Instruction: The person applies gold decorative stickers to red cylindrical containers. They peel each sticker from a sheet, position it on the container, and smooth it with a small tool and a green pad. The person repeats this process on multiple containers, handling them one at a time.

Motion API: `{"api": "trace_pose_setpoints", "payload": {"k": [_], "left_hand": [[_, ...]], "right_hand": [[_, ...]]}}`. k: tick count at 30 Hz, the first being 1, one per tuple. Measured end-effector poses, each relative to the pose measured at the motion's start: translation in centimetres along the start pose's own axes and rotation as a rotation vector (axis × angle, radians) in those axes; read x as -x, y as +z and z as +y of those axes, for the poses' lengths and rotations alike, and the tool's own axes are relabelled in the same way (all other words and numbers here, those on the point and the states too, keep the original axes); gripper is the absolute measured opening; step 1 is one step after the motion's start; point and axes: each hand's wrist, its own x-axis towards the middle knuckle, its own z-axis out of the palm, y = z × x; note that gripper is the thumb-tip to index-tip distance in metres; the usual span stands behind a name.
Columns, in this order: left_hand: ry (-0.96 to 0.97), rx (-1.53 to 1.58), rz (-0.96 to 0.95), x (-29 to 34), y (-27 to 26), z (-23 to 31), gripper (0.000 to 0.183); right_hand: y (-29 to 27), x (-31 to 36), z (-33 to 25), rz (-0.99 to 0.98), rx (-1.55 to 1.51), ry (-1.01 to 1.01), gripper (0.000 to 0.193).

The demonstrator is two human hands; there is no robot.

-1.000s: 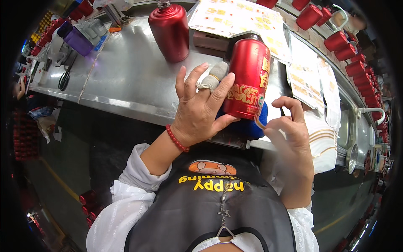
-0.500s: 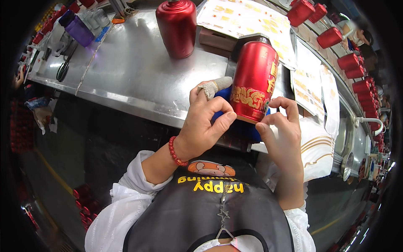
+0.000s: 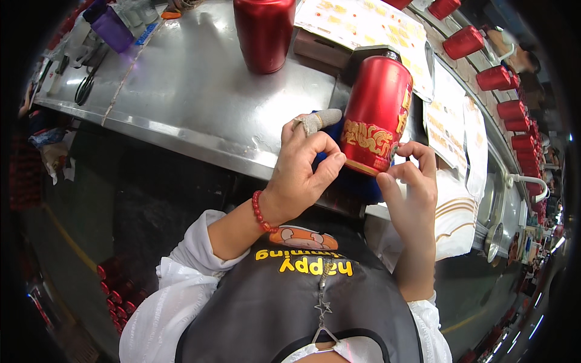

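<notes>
A red bottle (image 3: 378, 91) with gold decoration lies tilted, neck away from me, over a blue support (image 3: 357, 184) at the table's edge. At the left of its base is my left hand (image 3: 305, 166), thumb and a finger pinched together; another finger, in a grey fabric finger cover (image 3: 325, 118), stretches along the bottle's side. My right hand (image 3: 414, 184) is at the right of the base, thumb and finger closed in a pinch by the gold pattern. Whatever lies between the fingertips is too small to make out.
Another red bottle (image 3: 264, 36) stands farther back on the metal table (image 3: 181, 78). Printed decal sheets (image 3: 363, 21) lie beyond and to the right. Black scissors (image 3: 85, 89) and a purple bottle (image 3: 110, 27) are at the far left. Several red bottles line the right side, near a white lamp (image 3: 532, 181).
The view has shifted slightly, so the bottle and my hands appear a little farther right. Both hands keep their pinch at the bottle's base.
</notes>
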Motion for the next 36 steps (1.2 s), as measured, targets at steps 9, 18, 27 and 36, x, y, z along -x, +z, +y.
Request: {"api": "trace_pose_setpoints", "payload": {"k": [9, 18, 27, 36], "left_hand": [[0.040, -0.059, 0.041, -0.22, 0.11, 0.43, 0.010], [0.076, -0.083, 0.053, -0.45, 0.02, 0.49, 0.009], [0.073, -0.084, 0.060, -0.40, 0.25, 0.22, 0.008], [0.077, -0.120, 0.068, -0.44, 0.19, 0.41, 0.008]], "right_hand": [[0.16, -0.02, -0.02, 0.006, -0.056, 0.051, 0.015], [0.33, -0.13, 0.05, 0.019, -0.063, 0.066, 0.015], [0.36, -0.04, 0.06, 0.022, -0.041, 0.092, 0.017], [0.79, 0.15, 0.53, 0.026, -0.055, 0.091, 0.018]]}}
